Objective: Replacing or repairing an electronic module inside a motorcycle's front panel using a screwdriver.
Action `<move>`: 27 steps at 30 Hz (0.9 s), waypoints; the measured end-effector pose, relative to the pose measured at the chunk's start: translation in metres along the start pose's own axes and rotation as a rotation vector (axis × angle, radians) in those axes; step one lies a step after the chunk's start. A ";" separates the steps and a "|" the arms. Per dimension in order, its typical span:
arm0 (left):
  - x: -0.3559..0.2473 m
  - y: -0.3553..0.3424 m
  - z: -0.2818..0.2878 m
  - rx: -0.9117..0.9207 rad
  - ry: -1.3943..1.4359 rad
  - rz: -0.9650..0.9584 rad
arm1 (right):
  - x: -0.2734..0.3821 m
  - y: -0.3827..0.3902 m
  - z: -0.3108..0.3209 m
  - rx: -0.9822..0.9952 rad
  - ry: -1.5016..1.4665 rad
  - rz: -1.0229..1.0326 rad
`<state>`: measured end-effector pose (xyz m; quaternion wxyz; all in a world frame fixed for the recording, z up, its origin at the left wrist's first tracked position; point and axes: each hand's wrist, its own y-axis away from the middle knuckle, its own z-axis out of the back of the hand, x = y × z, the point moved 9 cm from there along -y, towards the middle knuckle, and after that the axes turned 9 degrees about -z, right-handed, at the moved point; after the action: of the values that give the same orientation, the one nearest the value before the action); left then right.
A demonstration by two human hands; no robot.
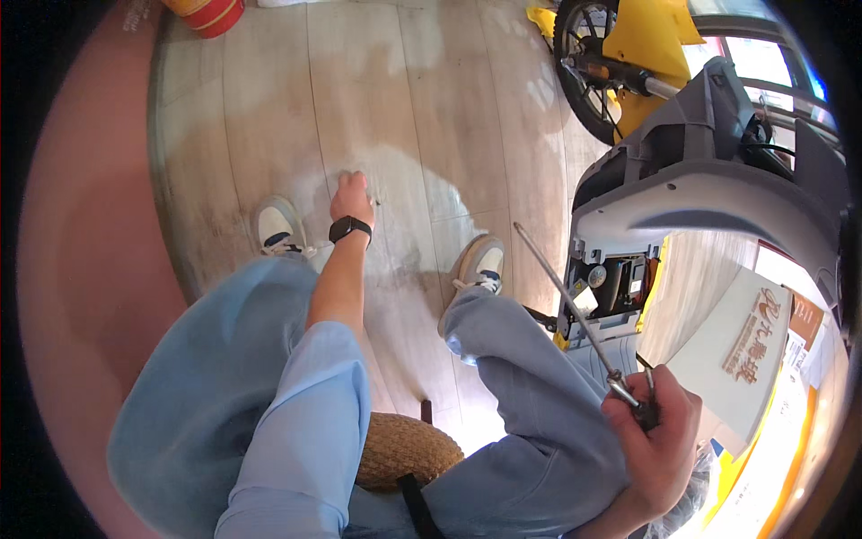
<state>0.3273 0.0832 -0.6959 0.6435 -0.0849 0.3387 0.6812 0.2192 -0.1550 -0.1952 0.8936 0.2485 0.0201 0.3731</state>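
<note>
My right hand (660, 436) is closed around the handle end of a screwdriver (566, 296) with a long, thin metal shaft. The shaft points up and left over my right knee, its tip above the floor. A second short metal piece sticks up beside the handle between my fingers; its kind I cannot make out. Low over the wood-plank floor, between my shoes, reaches my left hand (353, 196), a black watch (350, 228) on its wrist. Its fingers are curled together, and a tiny dark thing shows beside them. Whether they grip it is hidden.
At right stands a grey scooter-like body (709, 198) with an opened compartment (615, 283) of electrical parts. Behind it are a yellow bodied wheel (588, 63) and a white panel (732, 359). I sit on a woven stool (409, 449). A red-yellow bucket (211, 13) is far left.
</note>
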 end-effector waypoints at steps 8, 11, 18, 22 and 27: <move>-0.051 0.019 0.061 -0.184 -0.016 0.208 | 0.004 0.002 0.005 0.008 -0.049 0.103; -0.047 0.029 0.060 -0.370 0.765 0.496 | 0.016 0.006 0.004 -0.017 -0.100 0.231; -0.322 0.156 0.160 0.424 1.790 0.212 | -0.015 -0.015 0.016 0.023 -0.387 0.316; -0.354 0.213 0.174 0.467 1.619 0.116 | -0.024 -0.008 -0.004 0.371 -0.650 0.330; -0.361 0.262 0.192 0.364 1.507 0.142 | -0.072 0.000 0.002 0.484 -0.695 0.313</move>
<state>0.2012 -0.0879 -0.2599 0.1982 -0.3961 0.7959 0.4128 0.1676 -0.2050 -0.2045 0.6962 0.5611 -0.2323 0.3828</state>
